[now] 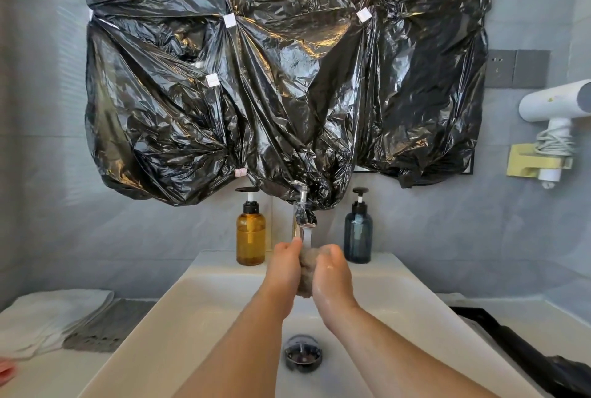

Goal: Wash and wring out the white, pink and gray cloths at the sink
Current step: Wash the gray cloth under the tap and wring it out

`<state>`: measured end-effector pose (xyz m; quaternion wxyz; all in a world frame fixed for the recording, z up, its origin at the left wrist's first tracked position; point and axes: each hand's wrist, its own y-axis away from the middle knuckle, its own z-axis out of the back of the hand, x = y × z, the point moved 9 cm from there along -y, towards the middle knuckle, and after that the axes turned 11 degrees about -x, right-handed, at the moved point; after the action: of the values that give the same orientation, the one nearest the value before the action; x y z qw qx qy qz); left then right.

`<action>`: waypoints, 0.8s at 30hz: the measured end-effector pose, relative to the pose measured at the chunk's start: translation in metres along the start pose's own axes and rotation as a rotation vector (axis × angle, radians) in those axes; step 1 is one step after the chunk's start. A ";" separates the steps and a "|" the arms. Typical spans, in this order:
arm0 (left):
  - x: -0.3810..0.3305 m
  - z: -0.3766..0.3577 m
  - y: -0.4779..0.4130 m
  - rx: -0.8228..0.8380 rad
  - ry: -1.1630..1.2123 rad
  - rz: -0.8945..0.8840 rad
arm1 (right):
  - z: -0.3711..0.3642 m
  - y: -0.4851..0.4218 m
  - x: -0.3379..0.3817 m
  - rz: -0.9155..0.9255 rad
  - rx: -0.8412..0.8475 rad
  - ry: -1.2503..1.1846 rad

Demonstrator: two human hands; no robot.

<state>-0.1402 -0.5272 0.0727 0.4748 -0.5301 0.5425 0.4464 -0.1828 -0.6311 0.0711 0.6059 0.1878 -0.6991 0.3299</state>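
A wet, bunched gray cloth (306, 273) sits squeezed between the left hand (285, 265) and right hand (331, 273), fingers of both clamped on it, under the running chrome faucet (303, 215) above the white ceramic sink (204, 308). Folded white towels (48, 314) lie on the worktop at left.

Your left hand (285, 265) and right hand (332, 276) squeezing a wet gray cloth (307, 273) between them, water running from the tap (303, 215) onto it, over the sink (192, 308), white cloth (48, 314) folded at your left.
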 end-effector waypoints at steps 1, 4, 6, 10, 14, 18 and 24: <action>0.000 -0.003 0.001 0.020 -0.075 -0.029 | 0.000 0.001 0.001 0.026 -0.006 0.017; -0.006 -0.004 0.003 0.047 -0.223 -0.155 | -0.004 0.002 0.001 0.080 -0.009 0.112; -0.007 -0.003 0.005 0.076 -0.199 -0.136 | -0.003 -0.002 0.004 0.106 -0.031 0.130; 0.003 -0.009 0.013 0.165 -0.104 0.059 | 0.005 -0.016 0.010 0.132 -0.086 0.167; 0.001 -0.015 0.016 0.252 -0.054 0.086 | 0.022 -0.026 0.006 0.054 -0.186 0.019; 0.004 -0.010 0.007 0.214 -0.068 0.074 | 0.031 -0.030 0.006 -0.069 -0.197 -0.163; -0.007 0.014 -0.012 -0.135 0.116 -0.077 | -0.010 0.006 0.002 -0.098 0.111 -0.074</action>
<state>-0.1277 -0.5133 0.0774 0.4225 -0.6062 0.5170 0.4321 -0.1804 -0.6199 0.0723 0.5837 0.2672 -0.6917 0.3309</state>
